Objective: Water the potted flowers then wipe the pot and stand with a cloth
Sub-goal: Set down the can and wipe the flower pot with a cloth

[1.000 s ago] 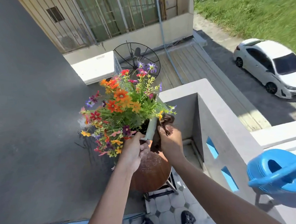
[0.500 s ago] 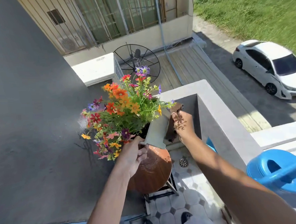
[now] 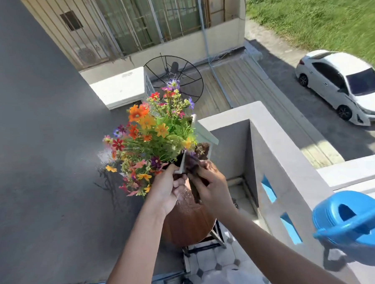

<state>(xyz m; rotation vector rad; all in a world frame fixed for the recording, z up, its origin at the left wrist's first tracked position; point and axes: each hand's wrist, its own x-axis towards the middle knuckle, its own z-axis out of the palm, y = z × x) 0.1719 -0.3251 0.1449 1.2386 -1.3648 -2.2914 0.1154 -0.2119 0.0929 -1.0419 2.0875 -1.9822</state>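
A round brown pot (image 3: 186,226) full of colourful flowers (image 3: 155,132) stands on a black metal stand (image 3: 217,238) in the balcony corner. My left hand (image 3: 169,186) and my right hand (image 3: 212,184) are close together at the pot's near rim. Both grip a cloth (image 3: 204,137) that is pale grey-green on one side and dark brown on the other. The cloth's free end sticks up past the flowers toward the wall corner. A blue watering can (image 3: 349,218) sits on the parapet at the right, apart from both hands.
A dark grey wall (image 3: 42,171) closes the left side, with a wet patch next to the flowers. The pale parapet (image 3: 276,150) with blue openings runs along the right. Tiled floor (image 3: 208,260) shows below the stand. A white car is parked on the street below.
My right hand had pulled the cloth out to the right half a second ago; it has come back beside my left hand. The cloth is now gathered between both hands.
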